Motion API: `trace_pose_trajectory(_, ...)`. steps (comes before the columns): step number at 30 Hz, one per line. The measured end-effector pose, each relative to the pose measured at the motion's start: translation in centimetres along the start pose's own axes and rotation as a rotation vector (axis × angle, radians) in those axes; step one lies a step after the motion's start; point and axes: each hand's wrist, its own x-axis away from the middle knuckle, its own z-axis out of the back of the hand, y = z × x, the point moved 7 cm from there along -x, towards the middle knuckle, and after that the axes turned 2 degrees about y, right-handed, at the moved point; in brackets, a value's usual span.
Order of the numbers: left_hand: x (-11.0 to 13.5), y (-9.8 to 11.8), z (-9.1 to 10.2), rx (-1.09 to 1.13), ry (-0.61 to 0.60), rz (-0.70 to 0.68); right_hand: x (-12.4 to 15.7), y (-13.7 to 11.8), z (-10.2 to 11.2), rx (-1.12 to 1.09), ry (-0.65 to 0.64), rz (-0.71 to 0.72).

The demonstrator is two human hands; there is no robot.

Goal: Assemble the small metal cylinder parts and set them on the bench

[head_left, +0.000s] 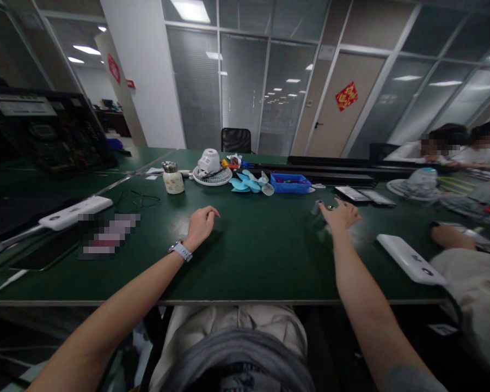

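Observation:
My left hand (201,223), with a watch on its wrist, rests on the green table (249,256) with its fingers curled loosely and nothing seen in them. My right hand (340,214) reaches forward and holds a small grey object (317,207) between its fingers. Beyond both hands lie a blue fan blade (249,183), a white fan grille with its motor (210,169), a blue tray (291,183) of small parts and a small cream jar (173,178).
White power strips lie at the left (75,212) and right (410,259). An open computer case (44,130) stands at far left. A co-worker's arm (451,237) rests at right; two other people sit at the far right. Two flat dark devices (363,195) lie ahead.

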Motion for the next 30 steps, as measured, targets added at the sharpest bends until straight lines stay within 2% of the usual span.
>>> trace_pose_trajectory(5,0.0,-0.2,-0.1,0.002,-0.003,-0.003,-0.3,-0.7,-2.0,0.067,-0.064,0.087)
trace_pose_trajectory(11,0.0,-0.4,-0.4,0.005,-0.016,-0.018,-0.6,-1.5,-2.6,0.092,-0.09,0.145)
trace_pose_trajectory(16,0.0,-0.1,-0.2,-0.009,-0.009,-0.027,0.0,-2.4,-1.3,0.026,-0.013,0.185)
trace_pose_trajectory(19,0.0,0.1,0.0,-0.028,-0.001,-0.034,1.1,-4.6,0.5,-0.063,0.036,0.249)
trace_pose_trajectory(21,0.0,0.3,-0.1,-0.019,-0.007,-0.052,2.7,-7.2,1.6,-0.161,0.024,0.322)
trace_pose_trajectory(23,0.1,0.8,-0.1,0.022,-0.021,-0.08,5.4,-10.6,2.5,-0.302,-0.043,0.42)
trace_pose_trajectory(27,0.6,2.8,0.1,0.147,-0.032,-0.19,13.0,-17.7,4.5,-0.608,-0.294,0.69)
trace_pose_trajectory(30,1.2,4.3,0.2,0.222,-0.048,-0.243,17.7,-20.8,5.9,-0.729,-0.437,0.827)
